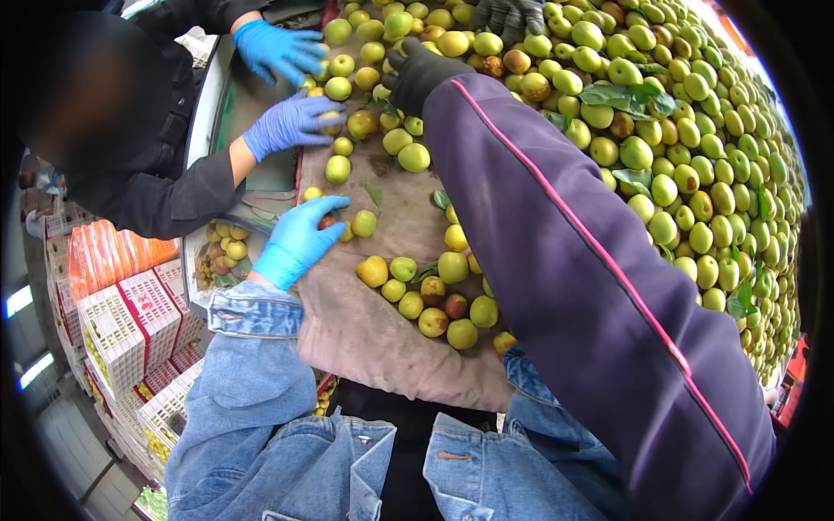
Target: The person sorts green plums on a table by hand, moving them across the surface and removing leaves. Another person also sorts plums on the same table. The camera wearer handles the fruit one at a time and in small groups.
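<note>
My left hand (pixel 301 239), in a light blue glove, is at the left side of a cloth-covered sorting surface (pixel 352 319). Its thumb and forefinger curl round a reddish fruit (pixel 327 223). Just beyond the thumb sits a yellow-green fruit (pixel 364 223). My right hand is out of view; only its denim cuff (pixel 521 372) shows below a co-worker's purple sleeve (pixel 554 234). Green, yellow and brown-patched fruit, jujube-like in look, form a loose cluster before me, including a reddish-brown one (pixel 456 305).
A large heap of green fruit (pixel 700 238) rises on the right. Opposite left, a co-worker's blue-gloved hand (pixel 280 51) and violet-gloved hand (pixel 293 124) touch fruit. A dark-gloved hand (pixel 423 75) extends from the purple sleeve; a grey glove (pixel 511 18) is beyond. White crates (pixel 111 338) stand at left.
</note>
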Tool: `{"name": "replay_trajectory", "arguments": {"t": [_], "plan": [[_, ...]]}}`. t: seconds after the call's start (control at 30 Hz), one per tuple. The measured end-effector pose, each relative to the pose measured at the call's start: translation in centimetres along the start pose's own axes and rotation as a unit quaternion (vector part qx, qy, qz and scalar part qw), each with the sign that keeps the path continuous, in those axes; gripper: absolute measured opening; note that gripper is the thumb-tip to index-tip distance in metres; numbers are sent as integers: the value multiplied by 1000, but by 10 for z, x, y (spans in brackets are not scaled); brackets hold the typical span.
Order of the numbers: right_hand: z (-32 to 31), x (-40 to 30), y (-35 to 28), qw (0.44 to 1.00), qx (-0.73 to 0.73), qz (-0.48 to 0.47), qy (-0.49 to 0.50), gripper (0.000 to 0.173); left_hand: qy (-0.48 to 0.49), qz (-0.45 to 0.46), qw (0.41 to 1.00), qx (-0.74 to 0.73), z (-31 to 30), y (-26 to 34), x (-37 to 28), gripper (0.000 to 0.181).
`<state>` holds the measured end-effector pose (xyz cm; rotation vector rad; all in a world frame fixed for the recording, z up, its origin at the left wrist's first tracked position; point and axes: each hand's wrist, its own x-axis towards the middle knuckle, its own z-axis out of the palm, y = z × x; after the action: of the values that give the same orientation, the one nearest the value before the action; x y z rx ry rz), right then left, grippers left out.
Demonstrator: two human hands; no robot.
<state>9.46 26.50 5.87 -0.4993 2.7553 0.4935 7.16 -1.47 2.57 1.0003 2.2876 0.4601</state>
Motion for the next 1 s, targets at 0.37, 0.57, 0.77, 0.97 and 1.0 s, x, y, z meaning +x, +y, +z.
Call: {"name": "replay_trajectory", "arguments": {"t": [0.37,0.57,0.77,0.97,1.0], "plan": [[27,-72,-50,972,128,140,138,35,-136,156,954,217,8,28,8,29],[37,-178,-136,839,431,244,227,29,-124,125,980,91,7,11,0,18],[33,-185,-134,862,387,254,207,26,42,115,929,-349,-17,-1,-4,15],[32,-186,-137,856,399,250,215,30,225,55,653,-721,-76,-94,-138,23],[33,-188,-137,855,391,255,226,30,290,16,611,-737,-79,-129,-166,26]]}}
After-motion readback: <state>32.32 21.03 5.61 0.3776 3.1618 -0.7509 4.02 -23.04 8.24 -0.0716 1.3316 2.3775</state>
